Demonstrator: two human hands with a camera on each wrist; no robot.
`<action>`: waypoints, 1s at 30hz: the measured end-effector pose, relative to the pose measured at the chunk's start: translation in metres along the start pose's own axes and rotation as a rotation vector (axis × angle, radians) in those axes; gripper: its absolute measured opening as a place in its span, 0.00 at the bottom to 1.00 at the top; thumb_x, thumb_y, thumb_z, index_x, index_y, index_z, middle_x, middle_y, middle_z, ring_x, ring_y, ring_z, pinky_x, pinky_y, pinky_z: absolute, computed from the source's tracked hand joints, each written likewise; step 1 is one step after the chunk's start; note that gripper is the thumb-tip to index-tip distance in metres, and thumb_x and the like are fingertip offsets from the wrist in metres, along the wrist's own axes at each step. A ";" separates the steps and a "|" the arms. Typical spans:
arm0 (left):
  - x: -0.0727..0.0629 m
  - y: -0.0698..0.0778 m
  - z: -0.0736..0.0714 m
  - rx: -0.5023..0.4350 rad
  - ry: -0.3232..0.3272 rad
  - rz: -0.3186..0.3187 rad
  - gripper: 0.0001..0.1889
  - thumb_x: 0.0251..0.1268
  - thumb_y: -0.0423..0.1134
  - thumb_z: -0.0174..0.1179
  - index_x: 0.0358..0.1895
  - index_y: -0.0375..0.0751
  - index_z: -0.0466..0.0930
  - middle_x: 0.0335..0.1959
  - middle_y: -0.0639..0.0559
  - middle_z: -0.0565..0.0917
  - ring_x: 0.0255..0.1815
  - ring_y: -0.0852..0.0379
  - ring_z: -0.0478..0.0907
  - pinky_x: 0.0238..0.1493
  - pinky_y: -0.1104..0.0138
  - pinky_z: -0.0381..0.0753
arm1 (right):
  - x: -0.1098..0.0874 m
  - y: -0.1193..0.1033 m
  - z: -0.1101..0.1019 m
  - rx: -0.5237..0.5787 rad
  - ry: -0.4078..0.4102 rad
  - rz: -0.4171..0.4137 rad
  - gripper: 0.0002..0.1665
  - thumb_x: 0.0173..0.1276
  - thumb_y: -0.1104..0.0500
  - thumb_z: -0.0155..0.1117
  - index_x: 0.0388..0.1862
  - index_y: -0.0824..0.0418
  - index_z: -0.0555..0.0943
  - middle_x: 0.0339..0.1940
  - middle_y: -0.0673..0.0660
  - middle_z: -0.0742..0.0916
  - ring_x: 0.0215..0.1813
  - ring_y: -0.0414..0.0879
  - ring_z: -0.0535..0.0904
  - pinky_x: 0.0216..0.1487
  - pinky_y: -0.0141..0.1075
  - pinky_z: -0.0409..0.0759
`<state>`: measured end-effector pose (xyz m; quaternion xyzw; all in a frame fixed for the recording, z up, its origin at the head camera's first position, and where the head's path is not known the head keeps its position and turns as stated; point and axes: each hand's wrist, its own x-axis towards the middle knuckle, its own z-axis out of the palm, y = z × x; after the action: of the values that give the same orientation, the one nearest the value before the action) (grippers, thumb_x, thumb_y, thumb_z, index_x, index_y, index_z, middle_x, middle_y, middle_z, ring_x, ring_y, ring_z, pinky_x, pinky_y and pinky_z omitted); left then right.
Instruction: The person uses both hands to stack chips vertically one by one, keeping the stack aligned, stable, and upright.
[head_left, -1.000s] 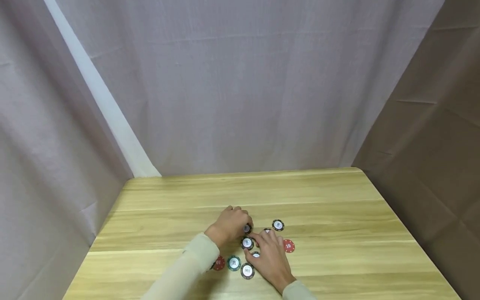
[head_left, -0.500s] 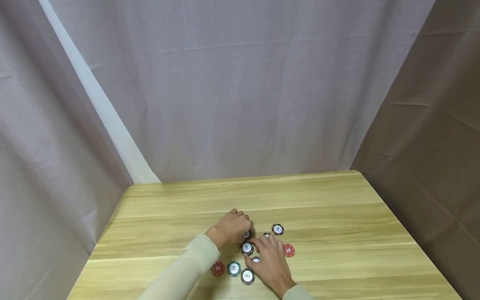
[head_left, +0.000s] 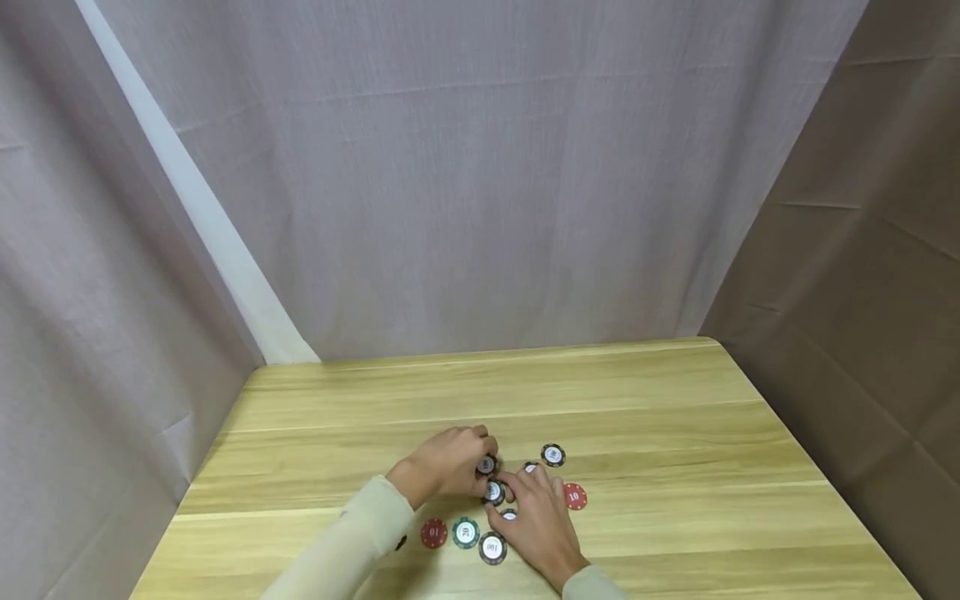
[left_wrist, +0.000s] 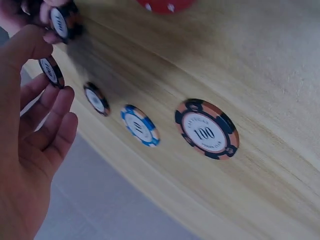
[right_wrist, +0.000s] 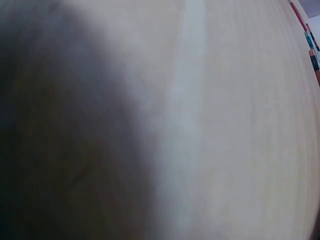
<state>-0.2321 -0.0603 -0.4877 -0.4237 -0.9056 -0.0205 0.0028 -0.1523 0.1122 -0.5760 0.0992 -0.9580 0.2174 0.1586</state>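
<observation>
Curtains (head_left: 480,208) backed the table (head_left: 337,417), where the left hand (head_left: 446,462) pinched a chip (left_wrist: 51,73) and the right hand (head_left: 536,517) clamped a stack (left_wrist: 61,25); lowering the chip level seemed best.

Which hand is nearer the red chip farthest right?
The right hand. It's just left of that red chip; the left hand is farther left, holding a black chip.
</observation>
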 end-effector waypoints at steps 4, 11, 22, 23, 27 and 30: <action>-0.007 0.011 -0.002 -0.087 -0.030 -0.042 0.19 0.54 0.47 0.76 0.49 0.49 0.86 0.44 0.57 0.82 0.39 0.64 0.80 0.43 0.73 0.83 | 0.001 0.000 0.000 -0.010 -0.011 -0.001 0.27 0.57 0.41 0.75 0.54 0.51 0.88 0.36 0.39 0.82 0.42 0.39 0.65 0.44 0.38 0.61; -0.017 0.030 0.005 -0.254 -0.030 -0.161 0.17 0.50 0.44 0.77 0.44 0.45 0.89 0.38 0.58 0.84 0.33 0.68 0.77 0.36 0.75 0.80 | 0.000 0.000 0.000 -0.024 0.017 -0.031 0.31 0.56 0.38 0.77 0.55 0.52 0.88 0.35 0.40 0.81 0.45 0.41 0.69 0.44 0.39 0.61; -0.024 0.043 0.016 -0.402 0.114 -0.334 0.07 0.50 0.37 0.73 0.25 0.44 0.82 0.24 0.60 0.78 0.24 0.65 0.70 0.25 0.72 0.73 | -0.004 0.001 0.003 -0.010 0.019 -0.022 0.32 0.49 0.37 0.80 0.53 0.47 0.88 0.37 0.39 0.84 0.43 0.39 0.68 0.44 0.38 0.62; -0.024 0.044 0.017 -0.411 0.128 -0.346 0.07 0.51 0.36 0.74 0.25 0.44 0.82 0.25 0.59 0.78 0.25 0.65 0.70 0.25 0.72 0.73 | -0.004 0.001 0.002 -0.010 0.022 -0.023 0.32 0.49 0.38 0.80 0.53 0.48 0.88 0.36 0.39 0.83 0.43 0.40 0.68 0.44 0.38 0.62; -0.023 0.049 0.020 -0.408 0.172 -0.389 0.07 0.53 0.36 0.75 0.29 0.41 0.86 0.28 0.55 0.80 0.29 0.63 0.72 0.28 0.70 0.75 | -0.003 0.001 0.001 -0.005 0.029 -0.025 0.31 0.49 0.40 0.79 0.53 0.50 0.88 0.36 0.40 0.82 0.43 0.40 0.68 0.45 0.39 0.63; -0.023 0.053 0.023 -0.402 0.197 -0.424 0.08 0.54 0.37 0.77 0.31 0.40 0.87 0.29 0.53 0.80 0.30 0.61 0.75 0.30 0.68 0.78 | -0.001 0.002 0.000 -0.003 0.030 -0.032 0.31 0.50 0.40 0.78 0.53 0.51 0.88 0.36 0.40 0.83 0.43 0.41 0.68 0.45 0.39 0.63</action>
<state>-0.1769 -0.0432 -0.5091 -0.2133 -0.9470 -0.2403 0.0023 -0.1515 0.1136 -0.5774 0.1109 -0.9542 0.2149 0.1764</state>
